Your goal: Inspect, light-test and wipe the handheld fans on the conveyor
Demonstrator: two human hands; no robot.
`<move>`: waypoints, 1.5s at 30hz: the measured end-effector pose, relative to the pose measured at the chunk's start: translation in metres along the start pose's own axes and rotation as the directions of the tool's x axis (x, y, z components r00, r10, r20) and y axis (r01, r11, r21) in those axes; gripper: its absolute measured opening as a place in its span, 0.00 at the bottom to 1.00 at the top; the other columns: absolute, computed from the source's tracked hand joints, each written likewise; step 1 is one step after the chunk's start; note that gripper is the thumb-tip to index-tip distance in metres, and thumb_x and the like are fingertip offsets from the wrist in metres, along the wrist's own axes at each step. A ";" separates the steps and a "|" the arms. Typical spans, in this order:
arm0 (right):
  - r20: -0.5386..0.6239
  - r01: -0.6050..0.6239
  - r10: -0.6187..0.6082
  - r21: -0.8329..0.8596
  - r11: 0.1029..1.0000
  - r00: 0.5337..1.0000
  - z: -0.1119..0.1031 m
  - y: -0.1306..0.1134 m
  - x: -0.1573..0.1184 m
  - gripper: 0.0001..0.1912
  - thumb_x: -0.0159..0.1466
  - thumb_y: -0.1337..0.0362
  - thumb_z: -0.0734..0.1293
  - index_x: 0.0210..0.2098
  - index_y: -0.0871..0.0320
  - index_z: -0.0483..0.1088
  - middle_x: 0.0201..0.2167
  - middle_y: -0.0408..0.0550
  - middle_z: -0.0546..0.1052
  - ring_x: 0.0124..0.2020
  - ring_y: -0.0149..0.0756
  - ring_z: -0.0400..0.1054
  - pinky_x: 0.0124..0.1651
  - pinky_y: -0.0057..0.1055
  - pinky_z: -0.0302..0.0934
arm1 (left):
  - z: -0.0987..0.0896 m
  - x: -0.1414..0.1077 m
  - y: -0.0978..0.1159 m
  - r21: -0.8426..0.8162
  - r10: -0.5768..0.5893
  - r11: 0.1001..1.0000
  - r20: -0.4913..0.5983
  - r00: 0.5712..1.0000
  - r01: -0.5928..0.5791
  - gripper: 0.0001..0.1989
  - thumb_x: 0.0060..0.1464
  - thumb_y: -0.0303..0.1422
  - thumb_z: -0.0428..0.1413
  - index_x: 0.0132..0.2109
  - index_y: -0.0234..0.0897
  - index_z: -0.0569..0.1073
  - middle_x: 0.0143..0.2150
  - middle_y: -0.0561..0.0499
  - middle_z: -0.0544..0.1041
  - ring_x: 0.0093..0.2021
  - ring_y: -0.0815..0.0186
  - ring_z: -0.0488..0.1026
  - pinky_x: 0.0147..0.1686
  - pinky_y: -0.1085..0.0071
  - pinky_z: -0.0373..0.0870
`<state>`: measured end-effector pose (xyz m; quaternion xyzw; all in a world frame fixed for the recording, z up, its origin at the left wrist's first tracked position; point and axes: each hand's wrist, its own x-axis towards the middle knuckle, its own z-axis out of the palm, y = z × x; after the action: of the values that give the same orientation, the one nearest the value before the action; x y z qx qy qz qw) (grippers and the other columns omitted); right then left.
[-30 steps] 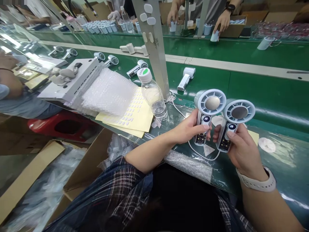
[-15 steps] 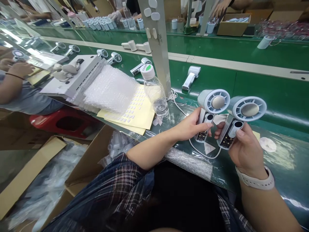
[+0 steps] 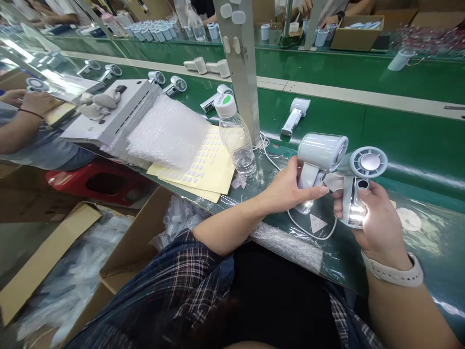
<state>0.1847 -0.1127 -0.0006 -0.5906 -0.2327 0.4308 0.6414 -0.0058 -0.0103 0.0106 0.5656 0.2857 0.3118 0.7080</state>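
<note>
My left hand (image 3: 283,189) is closed around the handle of a pale blue handheld fan (image 3: 319,151), its round head turned sideways. In my right hand (image 3: 385,223), with a white watch strap at the wrist, is a second handheld fan (image 3: 369,163). Its vented face and silver centre disc point toward me, and light glints off its shiny handle. The two fans stand side by side just above the bench, their heads close together. A crumpled greyish scrap (image 3: 333,181) shows between them. Part of the left fan's handle is hidden by my fingers.
A water bottle (image 3: 238,138) stands by the metal post (image 3: 241,72). Yellow sticker sheets (image 3: 214,165) and bubble bags (image 3: 167,131) lie to the left. A white cable (image 3: 308,236) loops near the hands. Another fan (image 3: 296,116) rests on the green belt (image 3: 327,106). A co-worker's hands (image 3: 36,102) are far left.
The left fan has turned so its face points away to the right. The right fan has rotated a little and its open circuit side is now out of sight.
</note>
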 end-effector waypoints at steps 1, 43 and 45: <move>0.045 -0.024 0.022 0.029 0.999 0.999 0.000 -0.001 0.000 0.16 0.61 0.51 0.75 0.42 0.51 0.74 0.29 0.49 0.82 0.21 0.40 0.71 0.20 0.36 0.66 | 0.000 0.000 0.000 0.003 -0.006 1.000 -0.021 1.000 0.006 0.40 0.47 0.44 0.77 0.57 0.39 0.63 0.54 0.39 0.80 0.44 0.55 0.83 0.47 0.54 0.79; 0.169 -0.047 -0.011 0.332 0.942 0.985 0.000 -0.021 -0.019 0.13 0.58 0.53 0.76 0.39 0.53 0.82 0.36 0.51 0.78 0.36 0.45 0.74 0.30 0.40 0.73 | 0.004 0.004 -0.003 -0.363 -0.053 0.922 0.219 0.974 0.132 0.30 0.53 0.43 0.72 0.57 0.38 0.71 0.45 0.45 0.85 0.45 0.58 0.84 0.49 0.62 0.77; 0.131 0.002 -0.048 0.330 0.944 0.990 -0.001 -0.019 -0.018 0.14 0.59 0.52 0.76 0.40 0.53 0.83 0.37 0.51 0.79 0.37 0.46 0.75 0.34 0.44 0.76 | 0.003 0.004 -0.003 -0.341 -0.037 0.933 0.223 0.974 0.114 0.31 0.53 0.43 0.74 0.58 0.36 0.73 0.46 0.43 0.86 0.48 0.58 0.84 0.51 0.62 0.77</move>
<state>0.1819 -0.1268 0.0210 -0.4413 -0.2087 0.4951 0.7188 -0.0005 -0.0096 0.0077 0.4487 0.1696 0.2678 0.8356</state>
